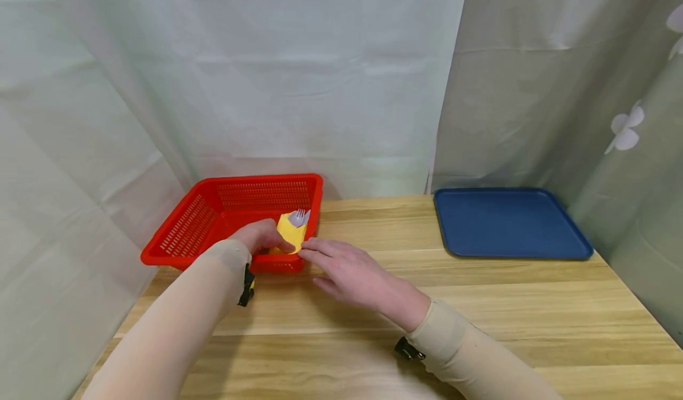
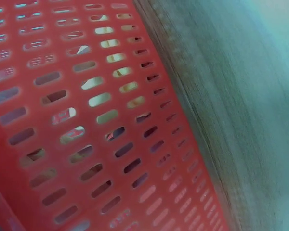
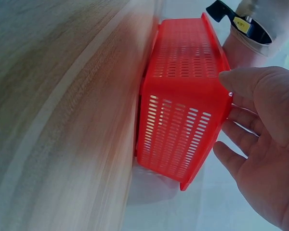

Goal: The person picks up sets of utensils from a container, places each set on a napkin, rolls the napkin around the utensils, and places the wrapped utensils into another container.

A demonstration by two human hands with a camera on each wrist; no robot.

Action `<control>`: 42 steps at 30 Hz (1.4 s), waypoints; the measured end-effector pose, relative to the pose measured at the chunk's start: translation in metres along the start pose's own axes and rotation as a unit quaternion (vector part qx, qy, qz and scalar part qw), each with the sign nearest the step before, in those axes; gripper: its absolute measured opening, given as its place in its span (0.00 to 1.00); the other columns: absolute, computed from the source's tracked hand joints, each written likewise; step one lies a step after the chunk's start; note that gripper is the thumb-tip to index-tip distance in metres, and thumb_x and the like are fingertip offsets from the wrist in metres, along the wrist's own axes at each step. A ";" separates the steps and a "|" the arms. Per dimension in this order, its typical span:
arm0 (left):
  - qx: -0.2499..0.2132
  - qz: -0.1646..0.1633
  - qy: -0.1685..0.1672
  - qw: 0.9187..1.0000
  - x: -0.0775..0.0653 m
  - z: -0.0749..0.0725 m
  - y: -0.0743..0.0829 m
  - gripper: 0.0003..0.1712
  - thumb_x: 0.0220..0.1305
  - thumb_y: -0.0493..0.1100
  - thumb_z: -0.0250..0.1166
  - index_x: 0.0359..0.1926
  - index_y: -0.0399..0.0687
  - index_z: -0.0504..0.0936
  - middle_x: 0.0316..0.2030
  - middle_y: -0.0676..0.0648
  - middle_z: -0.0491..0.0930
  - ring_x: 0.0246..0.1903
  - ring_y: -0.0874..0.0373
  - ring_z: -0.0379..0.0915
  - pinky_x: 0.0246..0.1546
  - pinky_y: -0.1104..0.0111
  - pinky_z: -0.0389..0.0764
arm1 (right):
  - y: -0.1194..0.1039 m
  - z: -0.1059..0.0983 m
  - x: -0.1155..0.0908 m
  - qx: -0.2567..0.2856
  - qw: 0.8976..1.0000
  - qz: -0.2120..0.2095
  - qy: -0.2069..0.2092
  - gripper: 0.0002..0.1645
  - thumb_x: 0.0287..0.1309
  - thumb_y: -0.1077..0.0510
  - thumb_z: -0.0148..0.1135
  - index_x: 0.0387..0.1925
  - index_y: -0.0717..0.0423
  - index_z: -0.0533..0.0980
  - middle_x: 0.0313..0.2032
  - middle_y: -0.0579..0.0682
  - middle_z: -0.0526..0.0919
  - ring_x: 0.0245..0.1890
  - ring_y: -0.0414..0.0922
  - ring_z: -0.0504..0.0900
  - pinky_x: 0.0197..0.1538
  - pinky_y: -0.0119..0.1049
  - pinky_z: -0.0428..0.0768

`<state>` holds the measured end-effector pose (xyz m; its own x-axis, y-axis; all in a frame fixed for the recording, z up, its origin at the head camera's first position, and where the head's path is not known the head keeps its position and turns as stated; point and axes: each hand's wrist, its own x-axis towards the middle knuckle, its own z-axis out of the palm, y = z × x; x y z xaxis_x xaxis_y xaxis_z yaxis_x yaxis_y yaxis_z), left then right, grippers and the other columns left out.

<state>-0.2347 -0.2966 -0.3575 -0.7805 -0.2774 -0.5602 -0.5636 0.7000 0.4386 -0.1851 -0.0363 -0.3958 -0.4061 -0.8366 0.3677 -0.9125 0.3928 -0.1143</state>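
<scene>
In the head view my left hand (image 1: pixel 263 236) reaches into the red plastic basket (image 1: pixel 232 262). It grips the lower part of a yellow cutlery pouch (image 1: pixel 290 234), and some of its fingers are hidden. A pale plastic fork (image 1: pixel 300 216) sticks out of the pouch's top, near the basket's right wall. My right hand (image 1: pixel 349 269) is at the basket's front right corner, its fingertips touching the rim and its fingers loosely extended. The right wrist view shows that hand (image 3: pixel 265 115) beside the rim from below. In the left wrist view the slotted basket wall (image 2: pixel 101 115) blocks the left hand.
A blue tray (image 1: pixel 512 222) lies at the right back of the wooden table (image 1: pixel 373 228). Pale curtains (image 1: pixel 299 80) hang behind the table and along its sides. Wood surface stretches between the basket and the tray.
</scene>
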 end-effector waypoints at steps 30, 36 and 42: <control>0.054 0.016 -0.013 0.998 0.006 -0.009 0.001 0.39 0.65 0.58 0.79 0.65 0.42 0.73 0.53 0.39 0.79 0.56 0.44 0.74 0.61 0.53 0.79 | 0.004 0.003 0.004 0.002 1.000 0.003 -0.007 0.36 0.73 0.53 0.74 0.77 0.53 0.74 0.76 0.48 0.75 0.76 0.46 0.73 0.77 0.42 0.70; 0.058 0.019 -0.010 0.998 0.000 -0.011 0.003 0.38 0.67 0.57 0.78 0.65 0.41 0.73 0.53 0.38 0.79 0.55 0.44 0.75 0.59 0.55 0.79 | 0.004 0.003 0.004 0.004 1.000 0.000 -0.001 0.36 0.73 0.53 0.74 0.77 0.55 0.75 0.76 0.50 0.76 0.76 0.47 0.74 0.77 0.43 0.71; 0.089 0.028 0.000 0.996 -0.007 -0.014 0.006 0.34 0.70 0.59 0.75 0.63 0.41 0.75 0.52 0.38 0.80 0.53 0.44 0.77 0.56 0.58 0.80 | 0.006 0.004 0.002 0.006 1.000 -0.001 -0.003 0.36 0.74 0.53 0.74 0.77 0.55 0.74 0.76 0.50 0.75 0.76 0.47 0.73 0.77 0.43 0.71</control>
<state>-0.2362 -0.2998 -0.3417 -0.8089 -0.2351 -0.5389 -0.4628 0.8200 0.3368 -0.1916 -0.0371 -0.3992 -0.4044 -0.8396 0.3626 -0.9139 0.3866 -0.1242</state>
